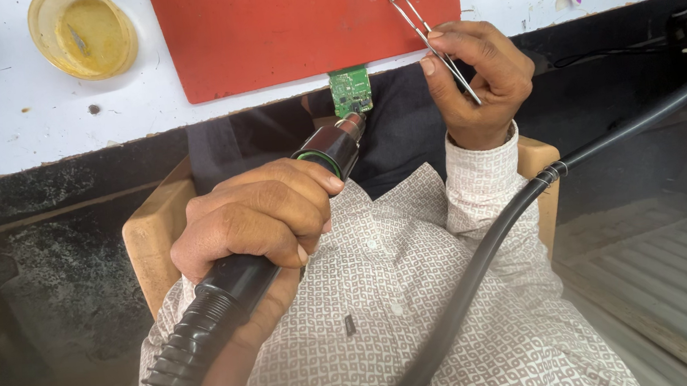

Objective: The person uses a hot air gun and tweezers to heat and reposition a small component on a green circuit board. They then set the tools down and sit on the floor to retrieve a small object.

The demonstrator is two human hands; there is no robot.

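Both hands busy: left hand [256, 215] is wrapped tight on the hot air gun [330, 147], right fingers [464, 48] pinching tweezers [429, 39]. Little green circuit board [351, 91] sits at the counter [28, 107] edge; looks light and fragile, I'd grab its edges.

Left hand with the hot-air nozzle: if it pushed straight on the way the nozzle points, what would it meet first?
The small green circuit board at the edge of the red mat. The nozzle in the left hand points at its near end, with the tip seemingly just short of it, though depth is hard to judge.
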